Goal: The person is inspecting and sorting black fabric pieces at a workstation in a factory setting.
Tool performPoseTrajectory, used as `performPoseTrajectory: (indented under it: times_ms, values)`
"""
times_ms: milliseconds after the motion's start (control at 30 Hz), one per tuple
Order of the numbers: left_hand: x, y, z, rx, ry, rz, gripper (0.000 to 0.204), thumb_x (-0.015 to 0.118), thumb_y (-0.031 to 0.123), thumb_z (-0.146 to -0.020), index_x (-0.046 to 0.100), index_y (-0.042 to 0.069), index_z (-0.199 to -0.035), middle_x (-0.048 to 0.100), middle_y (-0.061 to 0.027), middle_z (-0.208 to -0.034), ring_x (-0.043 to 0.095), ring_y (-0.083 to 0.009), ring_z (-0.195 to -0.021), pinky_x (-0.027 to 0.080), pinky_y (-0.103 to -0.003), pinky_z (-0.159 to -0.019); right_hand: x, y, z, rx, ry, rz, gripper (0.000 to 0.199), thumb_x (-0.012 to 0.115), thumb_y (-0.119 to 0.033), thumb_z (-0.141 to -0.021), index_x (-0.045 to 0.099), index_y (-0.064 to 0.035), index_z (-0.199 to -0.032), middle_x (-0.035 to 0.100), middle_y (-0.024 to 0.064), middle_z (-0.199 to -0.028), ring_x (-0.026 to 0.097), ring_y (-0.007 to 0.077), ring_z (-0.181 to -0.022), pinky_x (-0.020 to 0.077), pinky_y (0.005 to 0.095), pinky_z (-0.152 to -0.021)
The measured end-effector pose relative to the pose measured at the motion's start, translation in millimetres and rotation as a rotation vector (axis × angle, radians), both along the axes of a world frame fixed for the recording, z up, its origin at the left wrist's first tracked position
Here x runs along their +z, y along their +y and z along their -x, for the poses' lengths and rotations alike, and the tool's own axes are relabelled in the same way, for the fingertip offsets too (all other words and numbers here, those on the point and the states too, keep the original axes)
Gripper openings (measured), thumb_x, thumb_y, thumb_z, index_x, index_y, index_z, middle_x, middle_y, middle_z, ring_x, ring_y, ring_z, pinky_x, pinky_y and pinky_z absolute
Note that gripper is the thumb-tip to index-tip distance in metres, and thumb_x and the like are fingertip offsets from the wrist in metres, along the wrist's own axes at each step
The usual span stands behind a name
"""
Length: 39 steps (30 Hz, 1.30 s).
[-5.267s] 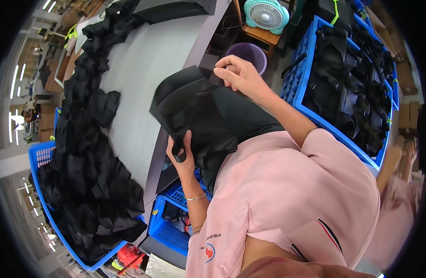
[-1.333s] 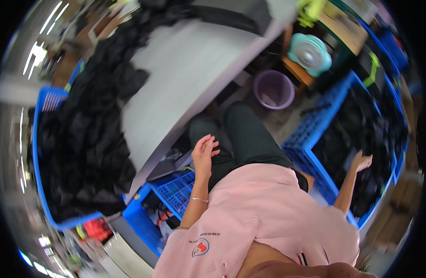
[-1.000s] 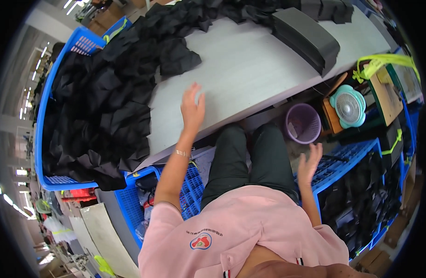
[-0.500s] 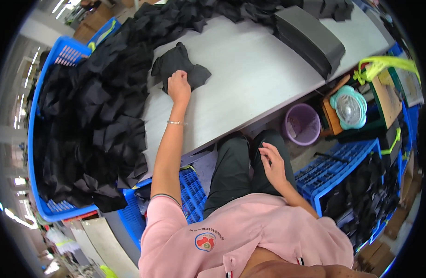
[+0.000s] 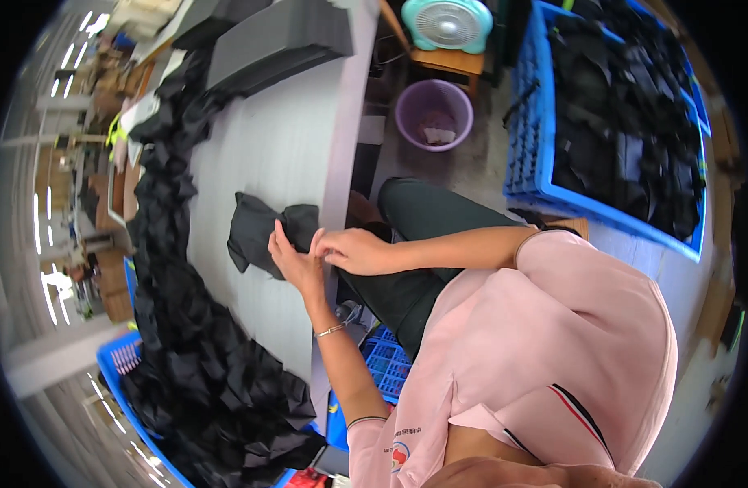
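Observation:
A small black fabric piece (image 5: 260, 236) with spread, pointed flaps lies on the pale tabletop close to its edge. Over the near side of that piece is my left hand (image 5: 296, 264), fingers apart and stretched along the fabric. My right hand (image 5: 356, 250) meets it at the table edge, its fingertips pressed together by my left thumb. Whatever those fingertips pinch is too small or hidden to make out.
A heap of black fabric pieces (image 5: 219, 350) runs along the table's far side into a blue crate (image 5: 117, 351). Dark grey stacked pieces (image 5: 280, 45) stand on the table. Beyond my legs are a purple basket (image 5: 402, 114), a turquoise fan (image 5: 447, 23) and a filled blue crate (image 5: 527, 175).
The view has turned. My left hand and the fabric piece are now nearer the table's edge. My right hand has risen from my lap to meet the left.

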<state>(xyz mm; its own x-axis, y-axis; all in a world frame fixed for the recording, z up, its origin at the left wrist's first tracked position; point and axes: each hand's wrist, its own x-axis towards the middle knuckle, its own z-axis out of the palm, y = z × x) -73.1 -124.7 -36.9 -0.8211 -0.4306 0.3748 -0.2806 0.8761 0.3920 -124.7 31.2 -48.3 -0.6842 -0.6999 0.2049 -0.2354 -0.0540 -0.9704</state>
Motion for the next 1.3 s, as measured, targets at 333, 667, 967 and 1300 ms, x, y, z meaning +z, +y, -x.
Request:
performPoseTrajectory:
  times_ms: [333, 667, 967, 1300]
  values:
    - [3, 80, 1, 0.018, 0.147, -0.22, 0.02, 0.059, 0.015, -0.098, 0.066, -0.002, -0.107, 0.066, -0.0124, -0.098, 0.062, -0.0237, -0.091, 0.049, -0.036, -0.082, -25, 31, -4, -0.293, -0.166, -0.159, 0.041, 0.069, -0.022, -0.084, 0.058, -0.0037, -0.119, 0.06, 0.0209, -0.121, 0.062, 0.0374, -0.108, 0.0509, 0.043, -0.087]
    - [42, 128, -25, 0.115, 0.63, -1.178, 0.033, 0.047, 0.016, -0.104, 0.05, -0.008, -0.127, 0.059, -0.0195, -0.125, 0.06, -0.0314, -0.113, 0.05, -0.042, -0.097, 24, 70, 33, -0.222, -0.107, 0.148, 0.034, 0.068, -0.008, -0.083, 0.06, -0.0075, -0.116, 0.06, 0.0099, -0.115, 0.059, 0.0335, -0.107, 0.0469, 0.0402, -0.091]
    - [-17, 128, -84, 0.073, 0.606, -1.621, 0.03, 0.051, 0.008, -0.101, 0.051, -0.006, -0.127, 0.06, -0.0185, -0.125, 0.06, -0.0275, -0.111, 0.051, -0.038, -0.098, -12, 55, 12, -0.502, 0.312, 0.072, 0.024, 0.067, -0.003, -0.073, 0.064, -0.0097, -0.096, 0.059, 0.0045, -0.099, 0.053, 0.0248, -0.102, 0.0432, 0.0369, -0.087]
    - [57, 189, -71, 0.184, 0.263, -0.105, 0.075, 0.068, 0.01, -0.083, 0.033, 0.002, -0.149, 0.036, -0.015, -0.15, 0.036, -0.0296, -0.139, 0.03, -0.04, -0.115, 32, 72, 7, -0.452, 0.927, -0.061, 0.009, 0.064, -0.016, -0.071, 0.056, -0.0109, -0.074, 0.051, 0.0011, -0.08, 0.051, 0.0193, -0.086, 0.042, 0.0325, -0.079]
